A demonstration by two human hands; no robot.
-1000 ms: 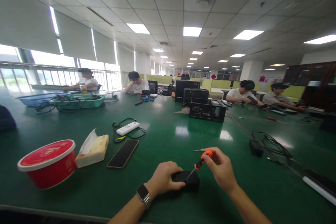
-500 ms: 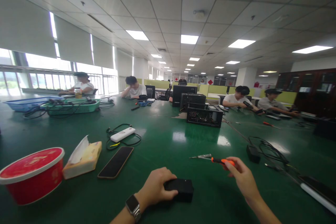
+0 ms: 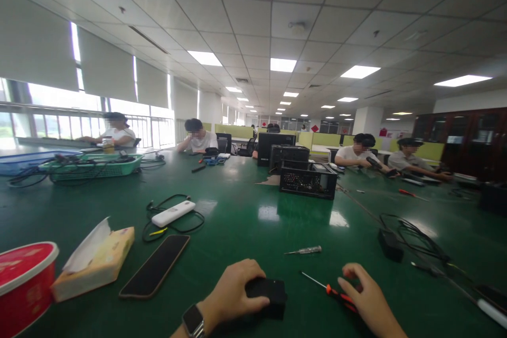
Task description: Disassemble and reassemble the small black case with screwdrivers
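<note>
My left hand (image 3: 240, 290), with a watch (image 3: 193, 321) on its wrist, is closed around a small black box-shaped device (image 3: 273, 296) at the table's near side. A screwdriver (image 3: 332, 291) with an orange and black handle lies with its shaft pointing away to the left. Over the end of that handle is my right hand (image 3: 366, 296), thumb and forefinger apart, not gripping it. Part of the handle is hidden by the hand. A slim clear-handled screwdriver (image 3: 309, 250) rests farther back on the green table (image 3: 237, 222).
To the left are a phone (image 3: 156, 266), a tissue pack (image 3: 97, 264), a red tub (image 3: 26, 285) and a white power strip (image 3: 174, 214). A black adapter (image 3: 390, 244) with cable lies right. Farther back are an open computer case (image 3: 307, 182), a green basket (image 3: 95, 167) and several seated people.
My right hand has lowered and let go of the orange and black screwdriver, now on the table. The view has shifted slightly; my left hand still holds the black device.
</note>
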